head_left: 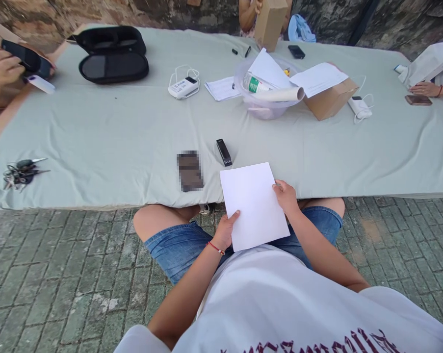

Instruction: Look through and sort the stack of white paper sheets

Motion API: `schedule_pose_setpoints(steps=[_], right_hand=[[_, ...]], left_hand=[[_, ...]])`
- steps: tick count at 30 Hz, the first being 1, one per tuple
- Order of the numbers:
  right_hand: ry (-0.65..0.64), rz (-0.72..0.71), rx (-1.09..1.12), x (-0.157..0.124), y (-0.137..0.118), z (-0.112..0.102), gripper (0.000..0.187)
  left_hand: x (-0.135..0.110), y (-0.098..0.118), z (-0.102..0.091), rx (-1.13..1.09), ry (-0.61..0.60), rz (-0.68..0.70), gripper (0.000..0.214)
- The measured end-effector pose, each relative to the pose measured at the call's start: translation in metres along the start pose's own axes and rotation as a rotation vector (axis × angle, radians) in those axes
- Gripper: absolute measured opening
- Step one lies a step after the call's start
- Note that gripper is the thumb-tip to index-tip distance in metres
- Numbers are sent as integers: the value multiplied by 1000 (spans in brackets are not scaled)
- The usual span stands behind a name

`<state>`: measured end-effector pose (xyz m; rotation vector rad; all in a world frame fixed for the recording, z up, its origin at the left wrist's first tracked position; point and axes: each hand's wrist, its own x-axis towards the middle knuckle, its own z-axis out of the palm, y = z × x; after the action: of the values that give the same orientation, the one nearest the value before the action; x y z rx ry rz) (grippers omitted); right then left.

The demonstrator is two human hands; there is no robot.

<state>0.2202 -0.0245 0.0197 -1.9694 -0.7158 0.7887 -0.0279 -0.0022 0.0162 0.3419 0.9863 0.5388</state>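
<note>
A blank white sheet of paper is held over my lap, just at the near edge of the cloth-covered table. My left hand grips the sheet's lower left edge, thumb on top. My right hand pinches its right edge. Both hands are closed on the paper. A small black stapler-like object lies on the cloth just beyond the sheet, next to a blurred dark rectangle.
On the table sit a bunch of keys, an open black case, a white device with cable, a clear bowl with a bottle and rolled paper, a cardboard box. Other people's hands are at the left and right.
</note>
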Motion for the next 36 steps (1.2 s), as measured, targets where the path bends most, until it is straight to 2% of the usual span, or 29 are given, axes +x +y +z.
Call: schedule_pose_setpoints(steps=[4,12,16,20,26,33,36], right_hand=[[82,-1,33,-4,-1,2,36],[77,43,136,-3,-4,3,29],[72,37,117,-5,-4,3,31],[41,22,74,-7,-6,4,33],[13,-2,30,-11,-7,4,38],[20,-9,-44,-11,-7,3,36],[27,-10,-64,-10,-8,3,33]], left_hand=[[-1,-6,2,78,22,53,50],[-2,-7,2,75,28,65,48],[-1,-6,1,-15,45,-16,44],[2,-8,-5,-114,-30,-145,45],[3,-13,-8,-143,-37,-172,42],[2,-13,-7,-170,-37,-213,43],[1,-11,-8,-199,-76,-240,45]])
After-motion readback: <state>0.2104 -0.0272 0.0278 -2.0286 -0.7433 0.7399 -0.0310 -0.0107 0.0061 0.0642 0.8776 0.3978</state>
